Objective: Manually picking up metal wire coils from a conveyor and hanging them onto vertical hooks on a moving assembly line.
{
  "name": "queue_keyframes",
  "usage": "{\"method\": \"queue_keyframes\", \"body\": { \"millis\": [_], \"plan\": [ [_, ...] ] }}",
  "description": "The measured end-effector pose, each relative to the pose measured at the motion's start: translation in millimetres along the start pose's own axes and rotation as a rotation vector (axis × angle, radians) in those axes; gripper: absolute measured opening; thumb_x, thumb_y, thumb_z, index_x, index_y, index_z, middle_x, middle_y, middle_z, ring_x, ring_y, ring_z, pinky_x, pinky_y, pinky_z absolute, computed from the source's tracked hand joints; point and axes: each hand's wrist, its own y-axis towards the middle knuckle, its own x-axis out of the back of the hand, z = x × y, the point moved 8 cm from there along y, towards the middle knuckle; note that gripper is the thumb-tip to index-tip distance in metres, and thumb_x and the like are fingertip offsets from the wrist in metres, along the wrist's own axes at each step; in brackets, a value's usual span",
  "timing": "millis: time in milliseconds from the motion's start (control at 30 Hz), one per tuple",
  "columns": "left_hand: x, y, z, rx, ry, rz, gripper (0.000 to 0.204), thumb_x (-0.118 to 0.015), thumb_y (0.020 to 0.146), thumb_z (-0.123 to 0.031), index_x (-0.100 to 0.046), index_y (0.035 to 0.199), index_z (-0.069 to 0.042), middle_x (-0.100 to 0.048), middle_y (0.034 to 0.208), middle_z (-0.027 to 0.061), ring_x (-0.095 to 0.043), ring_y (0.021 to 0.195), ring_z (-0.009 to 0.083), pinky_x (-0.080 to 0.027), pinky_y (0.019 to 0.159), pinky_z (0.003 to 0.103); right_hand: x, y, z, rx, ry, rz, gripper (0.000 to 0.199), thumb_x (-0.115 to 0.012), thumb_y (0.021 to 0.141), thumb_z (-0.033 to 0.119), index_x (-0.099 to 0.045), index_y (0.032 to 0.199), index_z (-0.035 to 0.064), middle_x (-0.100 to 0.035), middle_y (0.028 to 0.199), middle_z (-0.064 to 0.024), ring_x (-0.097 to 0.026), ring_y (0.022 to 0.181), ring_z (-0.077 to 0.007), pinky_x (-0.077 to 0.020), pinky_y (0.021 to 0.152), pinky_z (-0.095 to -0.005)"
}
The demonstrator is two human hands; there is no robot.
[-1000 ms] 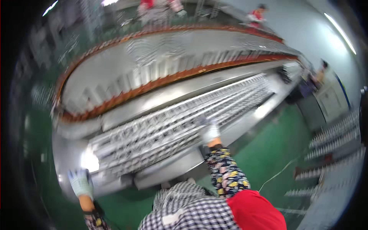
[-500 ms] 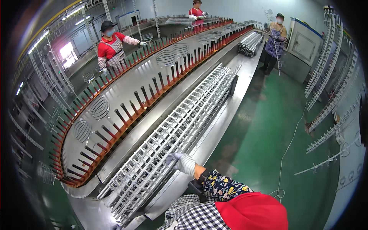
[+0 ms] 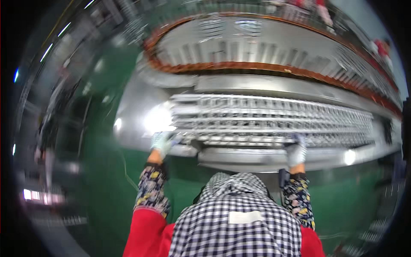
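Gloved left hand point(image 3: 162, 142) and right hand point(image 3: 296, 150) each clasp the near edge of a long metal rack point(image 3: 269, 120) lying on the steel workbench point(image 3: 137, 115), spread wide, probably to balance its length.

Metal rack point(image 3: 274, 120) right against both hands' fronts.

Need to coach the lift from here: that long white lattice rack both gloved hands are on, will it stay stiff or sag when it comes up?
The white lattice rack is long and thin-barred, so it probably flexes mid-span. The left hand and right hand sit wide apart on its near edge. Open gridwork suggests it is light for its size, though awkward.
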Motion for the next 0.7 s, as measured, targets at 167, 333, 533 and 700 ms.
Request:
{"method": "queue_keyframes", "body": {
  "millis": [167,333,533,700],
  "plan": [
    [-2.1,-27.8,26.9,-0.064,0.055,-0.014,0.033,-0.064,0.067,-0.038,-0.064,0.090,-0.015,-0.062,0.091,0.0074,-0.055,0.090,0.0262,-0.039,0.083,0.037,-16.2,-18.3,-22.7,-0.103,-0.124,-0.118,0.032,-0.057,0.075,0.033,-0.056,0.095,0.0083,-0.056,0.075,-0.0041,-0.052,0.063,-0.0158,-0.0448,0.053,-0.0281],
    [6.0,-15.2,-3.1,-0.106,0.000,-0.064,0.039,-0.063,0.067,-0.038,-0.059,0.097,-0.013,-0.060,0.092,0.0081,-0.053,0.089,0.0271,-0.038,0.081,0.038,11.4,-19.5,5.7,-0.005,-0.299,-0.253,0.034,-0.056,0.076,0.041,-0.053,0.091,0.0113,-0.050,0.063,-0.0006,-0.047,0.056,-0.0134,-0.0383,0.049,-0.0289],
    [30.3,-35.2,-9.8,-0.007,-0.269,-0.285,0.038,-0.067,0.064,-0.018,-0.057,0.097,-0.003,-0.057,0.093,0.0140,-0.052,0.089,0.0317,-0.041,0.077,0.040,3.4,-25.0,-0.5,-0.297,-0.728,-0.179,0.049,-0.052,0.078,0.051,-0.052,0.096,0.0052,-0.055,0.066,-0.0099,-0.056,0.053,-0.0193,-0.0462,0.044,-0.0318],
    [19.2,-37.7,-107.0,-0.121,-0.550,-0.209,0.029,-0.061,0.070,-0.010,-0.056,0.098,-0.003,-0.059,0.085,0.0121,-0.057,0.080,0.0242,-0.045,0.074,0.033,26.7,-28.3,125.2,0.118,-1.033,-0.237,0.029,-0.054,0.083,0.027,-0.053,0.093,-0.0002,-0.058,0.069,-0.0082,-0.052,0.051,-0.0109,-0.0422,0.046,-0.0230]
  ]
}}
